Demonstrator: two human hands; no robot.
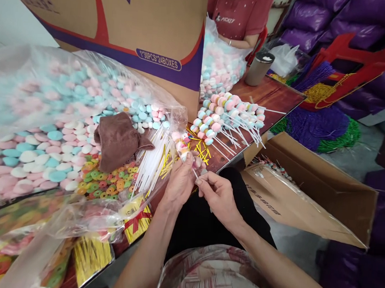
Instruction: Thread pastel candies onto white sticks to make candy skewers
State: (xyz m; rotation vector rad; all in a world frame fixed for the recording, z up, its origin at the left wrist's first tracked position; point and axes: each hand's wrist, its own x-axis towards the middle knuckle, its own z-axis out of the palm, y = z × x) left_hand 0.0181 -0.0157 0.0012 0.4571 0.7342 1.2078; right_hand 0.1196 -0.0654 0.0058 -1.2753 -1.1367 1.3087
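Near the table's edge, my left hand (180,178) is closed around a marshmallow skewer (181,145). Its pink and white top shows above the fingers, with what looks like clear wrapping; the rest is hidden in the hand. My right hand (218,192) pinches the thin white stick (195,173) of that skewer from the right. Gold twist ties (205,150) lie scattered just beyond the hands. To the left are loose white sticks (153,159) in a pile, with more gold ties among them.
Finished-looking marshmallow skewers (229,111) are heaped on the table, near a tumbler (259,69). Loose marshmallows (45,152), gummy rings (107,180) and a brown cloth (119,141) cover the left. A large carton (128,22) stands behind; an open box (319,199) sits at right. A person (241,16) is across.
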